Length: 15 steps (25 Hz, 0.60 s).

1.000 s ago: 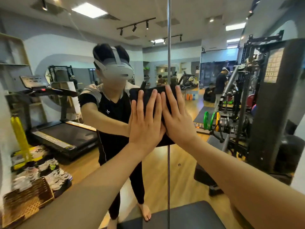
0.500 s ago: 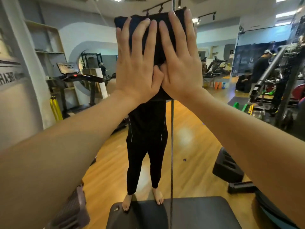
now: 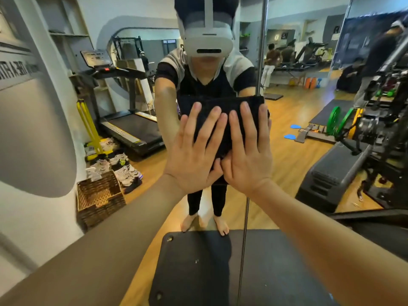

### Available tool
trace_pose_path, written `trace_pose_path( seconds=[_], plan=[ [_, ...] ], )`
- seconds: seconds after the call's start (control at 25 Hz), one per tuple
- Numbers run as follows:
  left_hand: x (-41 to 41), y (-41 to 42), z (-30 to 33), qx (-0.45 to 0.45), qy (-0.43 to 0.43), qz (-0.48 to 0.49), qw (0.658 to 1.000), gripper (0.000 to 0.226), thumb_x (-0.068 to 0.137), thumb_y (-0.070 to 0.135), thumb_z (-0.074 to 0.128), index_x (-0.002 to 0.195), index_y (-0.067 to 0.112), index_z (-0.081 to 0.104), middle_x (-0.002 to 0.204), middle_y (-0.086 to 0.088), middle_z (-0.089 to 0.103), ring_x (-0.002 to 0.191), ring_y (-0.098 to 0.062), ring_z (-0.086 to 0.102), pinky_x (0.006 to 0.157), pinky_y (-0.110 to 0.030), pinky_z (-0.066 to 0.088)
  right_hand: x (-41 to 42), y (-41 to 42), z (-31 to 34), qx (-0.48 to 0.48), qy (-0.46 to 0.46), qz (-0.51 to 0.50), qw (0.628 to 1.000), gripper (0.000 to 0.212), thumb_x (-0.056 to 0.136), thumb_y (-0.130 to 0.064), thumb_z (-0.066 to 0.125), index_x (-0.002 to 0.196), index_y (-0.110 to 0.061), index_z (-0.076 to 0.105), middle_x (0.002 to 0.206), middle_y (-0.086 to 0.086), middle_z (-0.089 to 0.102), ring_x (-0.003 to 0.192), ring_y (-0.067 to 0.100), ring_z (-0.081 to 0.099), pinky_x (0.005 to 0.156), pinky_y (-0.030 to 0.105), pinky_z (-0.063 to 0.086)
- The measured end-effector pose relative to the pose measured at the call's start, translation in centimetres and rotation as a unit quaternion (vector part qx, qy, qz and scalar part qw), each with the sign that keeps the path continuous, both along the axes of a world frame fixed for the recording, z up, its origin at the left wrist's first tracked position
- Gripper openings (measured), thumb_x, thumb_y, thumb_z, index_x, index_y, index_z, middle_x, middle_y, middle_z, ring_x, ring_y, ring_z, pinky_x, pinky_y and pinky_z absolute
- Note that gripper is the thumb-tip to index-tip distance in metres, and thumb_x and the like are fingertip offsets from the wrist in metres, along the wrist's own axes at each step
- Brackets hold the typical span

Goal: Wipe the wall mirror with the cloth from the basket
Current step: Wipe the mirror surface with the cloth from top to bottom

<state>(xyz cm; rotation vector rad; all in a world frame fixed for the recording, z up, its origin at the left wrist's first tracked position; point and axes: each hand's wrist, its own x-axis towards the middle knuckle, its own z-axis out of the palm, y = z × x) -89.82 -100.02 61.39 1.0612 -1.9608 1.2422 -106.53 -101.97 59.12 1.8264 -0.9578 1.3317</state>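
Note:
A dark folded cloth [image 3: 223,107] lies flat against the wall mirror [image 3: 298,115] at about chest height. My left hand [image 3: 194,155] and my right hand [image 3: 247,155] press on it side by side, palms flat and fingers spread upward, thumbs touching. The hands cover the cloth's lower half. The cloth sits just left of the mirror's vertical metal seam [image 3: 261,62]. The woven basket [image 3: 99,195] shows at the lower left, reflected in the glass, standing on the floor by the wall.
The mirror reflects a person in a headset, a treadmill [image 3: 130,129], shoes near the basket, a weight machine [image 3: 379,129] and a black step platform [image 3: 331,180]. A dark mat [image 3: 198,268] lies at the mirror's foot.
Both hands slid the cloth up the glass to above head height, then back down to chest height. The hands have stayed pressed together on the cloth.

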Motion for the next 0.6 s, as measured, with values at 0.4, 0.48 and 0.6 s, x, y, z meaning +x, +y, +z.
trace_pose_path(
  seconds=[0.4, 0.48, 0.6],
  plan=[
    [4.1, 0.1, -1.9, -0.007, 0.001, 0.008, 1.000, 0.076, 0.099, 0.046, 0.051, 0.159, 0.004, 0.031, 0.164, -0.019, 0.031, 0.151, -0.047, 0.023, 0.125, -0.057, 0.022, 4.5, 0.7, -1.6, 0.027, -0.016, -0.025, 0.999, 0.066, 0.100, -0.036, 0.039, 0.155, 0.001, 0.034, 0.161, 0.028, 0.031, 0.148, 0.057, 0.018, 0.124, 0.066, 0.013],
    [6.5, 0.6, -2.3, -0.012, -0.005, 0.018, 1.000, 0.076, 0.099, 0.046, 0.051, 0.158, 0.004, 0.032, 0.164, -0.019, 0.029, 0.151, -0.048, 0.024, 0.124, -0.057, 0.024, 6.6, 0.9, -1.9, 0.030, -0.002, -0.024, 0.999, 0.066, 0.101, -0.036, 0.039, 0.156, -0.001, 0.032, 0.162, 0.027, 0.029, 0.149, 0.056, 0.017, 0.126, 0.064, 0.011],
    [10.3, 1.0, -2.5, -0.016, -0.020, 0.018, 1.000, 0.076, 0.099, 0.047, 0.053, 0.158, 0.004, 0.032, 0.163, -0.017, 0.029, 0.150, -0.046, 0.025, 0.125, -0.055, 0.023, 10.2, 1.2, -2.5, 0.032, -0.007, -0.024, 0.999, 0.066, 0.102, -0.037, 0.036, 0.157, -0.002, 0.031, 0.162, 0.026, 0.029, 0.150, 0.055, 0.016, 0.126, 0.062, 0.009]
  ],
)
